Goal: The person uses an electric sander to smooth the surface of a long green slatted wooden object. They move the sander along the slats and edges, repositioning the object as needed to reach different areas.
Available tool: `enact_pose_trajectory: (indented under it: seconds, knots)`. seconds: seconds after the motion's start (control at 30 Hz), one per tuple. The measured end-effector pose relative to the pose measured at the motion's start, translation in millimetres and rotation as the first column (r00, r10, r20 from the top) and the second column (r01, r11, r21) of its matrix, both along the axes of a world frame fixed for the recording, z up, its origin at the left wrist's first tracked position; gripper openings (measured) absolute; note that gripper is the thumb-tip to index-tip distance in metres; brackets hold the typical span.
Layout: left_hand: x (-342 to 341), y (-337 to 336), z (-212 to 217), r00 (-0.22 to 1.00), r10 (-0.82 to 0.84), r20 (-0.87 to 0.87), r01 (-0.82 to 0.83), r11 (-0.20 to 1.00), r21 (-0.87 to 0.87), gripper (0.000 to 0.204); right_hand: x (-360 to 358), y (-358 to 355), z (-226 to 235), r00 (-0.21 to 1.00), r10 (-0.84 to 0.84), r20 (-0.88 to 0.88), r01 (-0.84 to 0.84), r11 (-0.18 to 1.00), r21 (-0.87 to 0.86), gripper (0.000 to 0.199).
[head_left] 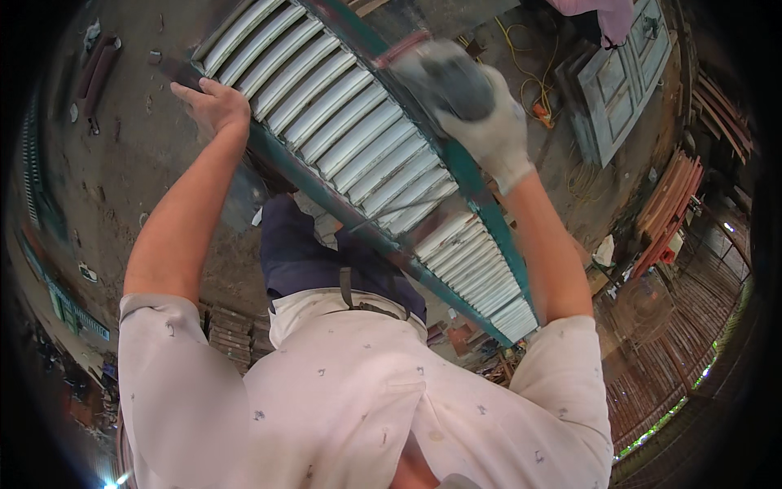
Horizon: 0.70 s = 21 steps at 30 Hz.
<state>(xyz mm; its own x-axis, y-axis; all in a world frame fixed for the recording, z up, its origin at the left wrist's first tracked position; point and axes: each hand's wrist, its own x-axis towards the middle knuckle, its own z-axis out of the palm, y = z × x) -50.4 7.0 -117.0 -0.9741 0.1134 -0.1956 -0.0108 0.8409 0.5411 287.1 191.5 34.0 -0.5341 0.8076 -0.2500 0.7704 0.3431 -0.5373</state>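
Observation:
A long louvered shutter [371, 134] with pale slats and a green frame slants across the view in front of me. My bare left hand [216, 106] grips the frame at its upper left end, with some fingers hidden around the edge. My right hand [489, 134], in a whitish glove, is closed around a dark rounded tool [463, 85] that looks like a hand sander. Motion smears both. The tool lies over the shutter's far long rail [464, 175], and its underside is hidden.
Grey panel doors [611, 81] lean at the upper right, near a person in a pink sleeve [611, 16]. A yellow cord with an orange end [542, 112] lies on the floor. Reddish boards [672, 204] are stacked at right, above a round fan [648, 301].

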Motion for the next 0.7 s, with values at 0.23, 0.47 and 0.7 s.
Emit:
enact_pose_trajectory:
  seconds: [0.23,0.47,0.7]
  knots:
    - [0.3,0.5,-1.5,1.000,0.007,0.018,-0.006,0.999,-0.045,0.076,168.5,-73.0,-4.0,0.985,-0.167,-0.037,0.163,0.981,-0.109,0.081]
    - [-0.8,3.0,-1.8,1.000,-0.009,0.018,0.010,0.999,-0.040,0.076,212.0,-77.9,3.3,0.980,-0.201,-0.009,0.201,0.979,-0.038,0.078]
    - [9.1,4.4,-4.6,0.997,0.072,-0.032,-0.072,0.997,0.021,0.074,258.1,-78.4,10.7,0.982,-0.178,0.059,0.181,0.981,-0.067,0.075]
